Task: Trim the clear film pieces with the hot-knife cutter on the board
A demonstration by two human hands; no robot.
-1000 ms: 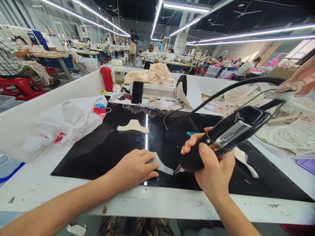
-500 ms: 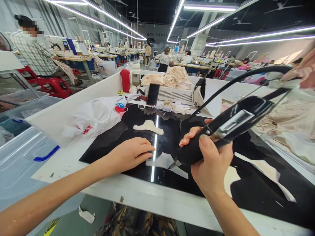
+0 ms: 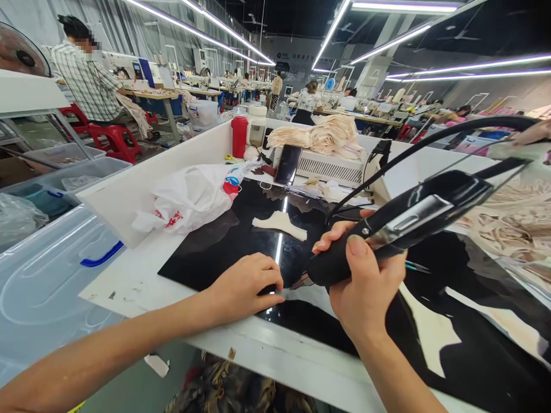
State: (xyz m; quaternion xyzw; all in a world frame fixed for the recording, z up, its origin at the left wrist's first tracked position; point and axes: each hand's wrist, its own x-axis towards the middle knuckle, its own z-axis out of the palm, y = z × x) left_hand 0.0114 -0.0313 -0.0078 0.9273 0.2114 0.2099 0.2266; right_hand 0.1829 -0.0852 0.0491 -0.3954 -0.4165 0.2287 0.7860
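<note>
My right hand (image 3: 365,275) is wrapped round a black corded handheld tool (image 3: 404,221) with a silver strip along its side. Its lower end points down and left, close to the black work surface (image 3: 318,324); the tip is hard to make out there. Under that end lies a pale cut piece (image 3: 316,295), partly hidden by my right hand. My left hand (image 3: 249,284) rests at the surface's near edge, fingers bent and thumb apart, with nothing seen in it. Beyond it lies a cream fabric piece (image 3: 279,223). Another cream piece (image 3: 430,330) lies right of my right wrist.
A white plastic bag (image 3: 193,195) lies at the left. At the back are a phone (image 3: 288,163), a red cup (image 3: 239,136) and stacked fabric (image 3: 331,136). Small scissors or tweezers (image 3: 417,267) and heaped fabric (image 3: 512,221) are at the right. The black cord (image 3: 413,140) arches over the board.
The view has turned left, so the surroundings sit further right. My left hand has moved nearer to me and towards the tool's tip. My right hand keeps its hold on the tool.
</note>
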